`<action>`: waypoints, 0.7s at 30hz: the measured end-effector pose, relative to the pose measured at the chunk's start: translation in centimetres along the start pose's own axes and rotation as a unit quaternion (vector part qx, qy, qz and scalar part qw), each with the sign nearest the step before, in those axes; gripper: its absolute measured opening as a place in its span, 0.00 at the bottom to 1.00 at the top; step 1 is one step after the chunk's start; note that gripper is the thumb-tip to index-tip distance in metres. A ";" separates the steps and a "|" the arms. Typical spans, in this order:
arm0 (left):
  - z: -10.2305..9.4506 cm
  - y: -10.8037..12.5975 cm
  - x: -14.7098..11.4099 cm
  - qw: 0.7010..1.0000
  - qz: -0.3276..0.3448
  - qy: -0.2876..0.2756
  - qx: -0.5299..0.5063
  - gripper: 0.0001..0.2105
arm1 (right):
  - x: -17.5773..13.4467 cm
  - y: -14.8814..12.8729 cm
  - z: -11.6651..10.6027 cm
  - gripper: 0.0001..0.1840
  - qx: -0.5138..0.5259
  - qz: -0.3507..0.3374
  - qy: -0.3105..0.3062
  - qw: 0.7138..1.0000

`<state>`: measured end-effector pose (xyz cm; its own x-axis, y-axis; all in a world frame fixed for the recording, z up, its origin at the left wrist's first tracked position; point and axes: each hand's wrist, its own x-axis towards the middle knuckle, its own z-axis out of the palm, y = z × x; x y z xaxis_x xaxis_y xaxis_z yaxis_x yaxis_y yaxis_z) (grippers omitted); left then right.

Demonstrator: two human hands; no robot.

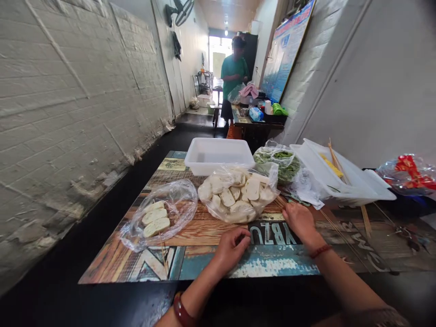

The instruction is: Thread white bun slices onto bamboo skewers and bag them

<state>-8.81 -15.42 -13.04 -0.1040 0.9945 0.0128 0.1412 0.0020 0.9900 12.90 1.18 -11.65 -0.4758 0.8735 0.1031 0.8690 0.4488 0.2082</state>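
My left hand [233, 250] rests near the table's front, its fingers curled in, with nothing visible in them. To its right, my right hand [299, 222] pinches at thin bamboo skewers [280, 200] beside a clear plastic bag; its fingertips partly cover them. That bag holds many pale slices that look like cut steamed bun [243, 193]. On the left, several similar slices [156, 219] lie in a row on another clear bag [185, 200], with skewer ends [164, 254] sticking out toward me.
Behind the slices stands a white plastic tub [220, 156]. A bag of green leaves [284, 165] and stacked white trays [354, 186] holding skewers and a yellow item sit to the right. Further back, a person in a green top [235, 68] stands by another table.
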 end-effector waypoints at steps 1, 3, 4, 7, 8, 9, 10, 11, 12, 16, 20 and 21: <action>0.0 -0.1 -0.1 1.000 0.006 -0.003 0.007 0.11 | 0.1 -0.1 -0.2 0.12 -0.009 -0.003 -0.015 1.000; -0.1 -0.2 -0.1 1.000 0.019 -0.006 0.017 0.11 | 0.6 -0.2 -0.6 0.11 -0.024 -0.005 -0.048 0.999; -0.1 -0.3 -0.2 0.999 0.025 -0.004 0.021 0.11 | 0.9 -0.3 -0.7 0.11 -0.030 -0.003 -0.065 0.997; -0.2 -0.6 -0.2 0.998 0.045 0.004 0.038 0.11 | 1.9 -0.7 -1.2 0.16 -0.040 0.004 -0.102 0.994; -0.2 -0.7 -0.2 0.998 0.050 0.005 0.044 0.10 | 2.2 -0.9 -1.3 0.16 -0.041 0.006 -0.110 0.993; -0.3 -0.8 -0.3 0.997 0.054 0.005 0.048 0.10 | 2.4 -1.0 -1.4 0.16 -0.041 0.007 -0.115 0.992; -0.3 -0.9 -0.3 0.997 0.058 0.005 0.050 0.10 | 2.6 -1.2 -1.4 0.16 -0.041 0.009 -0.118 0.992; -0.3 -0.9 -0.3 0.997 0.061 0.005 0.050 0.10 | 2.7 -1.3 -1.4 0.16 -0.039 0.011 -0.120 0.992; -0.3 -1.0 -0.3 0.997 0.065 0.006 0.048 0.10 | 2.8 -1.4 -1.5 0.16 -0.036 0.013 -0.121 0.992; -0.4 -1.0 -0.5 0.996 0.078 0.014 0.044 0.09 | 2.6 -1.4 -1.6 0.17 -0.005 0.017 -0.117 0.993; -0.4 -1.0 -0.8 0.995 0.083 0.017 0.046 0.09 | 2.7 -1.0 -1.9 0.16 0.069 0.016 -0.087 0.994; -0.4 -1.0 -0.8 0.995 0.085 0.017 0.047 0.09 | 2.8 -0.9 -2.0 0.16 0.092 0.015 -0.069 0.993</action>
<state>-9.30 -16.26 -14.02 -0.1036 0.9774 0.1845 0.2502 -0.1539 0.9559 10.49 2.88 -9.58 -0.4366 0.8991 -0.0313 0.8990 0.4374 0.0242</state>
